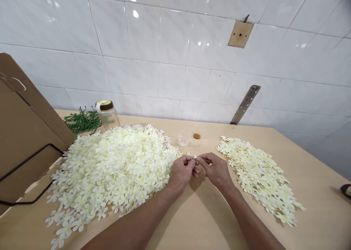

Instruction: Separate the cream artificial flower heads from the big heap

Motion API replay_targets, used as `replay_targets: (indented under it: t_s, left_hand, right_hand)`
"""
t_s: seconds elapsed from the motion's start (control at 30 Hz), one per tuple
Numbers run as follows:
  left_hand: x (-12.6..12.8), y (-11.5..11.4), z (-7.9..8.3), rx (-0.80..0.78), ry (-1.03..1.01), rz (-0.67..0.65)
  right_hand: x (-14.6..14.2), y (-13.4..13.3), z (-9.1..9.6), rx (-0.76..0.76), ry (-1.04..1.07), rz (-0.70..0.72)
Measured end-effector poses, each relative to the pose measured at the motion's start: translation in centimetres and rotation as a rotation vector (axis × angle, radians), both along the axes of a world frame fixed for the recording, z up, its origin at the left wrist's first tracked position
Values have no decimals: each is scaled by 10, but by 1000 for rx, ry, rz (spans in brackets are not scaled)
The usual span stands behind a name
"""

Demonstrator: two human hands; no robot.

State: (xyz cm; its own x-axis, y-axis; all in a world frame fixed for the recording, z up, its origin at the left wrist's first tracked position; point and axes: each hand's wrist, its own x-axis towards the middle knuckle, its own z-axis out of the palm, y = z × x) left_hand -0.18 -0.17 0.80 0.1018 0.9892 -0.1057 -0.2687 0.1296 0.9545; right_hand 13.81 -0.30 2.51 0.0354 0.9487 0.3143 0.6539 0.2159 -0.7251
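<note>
A big heap of small cream-white fabric flowers (115, 169) covers the left half of the wooden table (197, 220). A smaller, flatter spread of the same flowers (257, 175) lies to the right. Between the two, my left hand (183, 169) and my right hand (215, 169) meet fingertip to fingertip, both pinched on one small white flower (195, 157) held just above the table.
A cardboard box (24, 133) with a black strap stands at the left edge. Green plastic sprigs (82, 121) and a clear jar with a brown lid (107, 114) sit at the back left. A small clear cup (184, 137) and a brown cap (196, 135) lie behind my hands. White tiled wall behind.
</note>
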Motion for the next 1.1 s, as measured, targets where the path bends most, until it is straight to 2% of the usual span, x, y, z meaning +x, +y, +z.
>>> replay_targets:
  t_s: [0.37,0.8,0.97,1.1]
  left_hand:
    - [1,-3,0,45,30,-29]
    - [1,-3,-2,51,32,-32]
    - [2,-2,-5,59,42,0]
    - [2,-1,-6,59,36,3]
  right_hand:
    - [4,-4,-1,134,-189,47]
    - [-1,-5,-4,88,-222,-17]
    - [-4,-6,-4,68,-177,-19]
    - [-5,-9,-1,-39,46,-6]
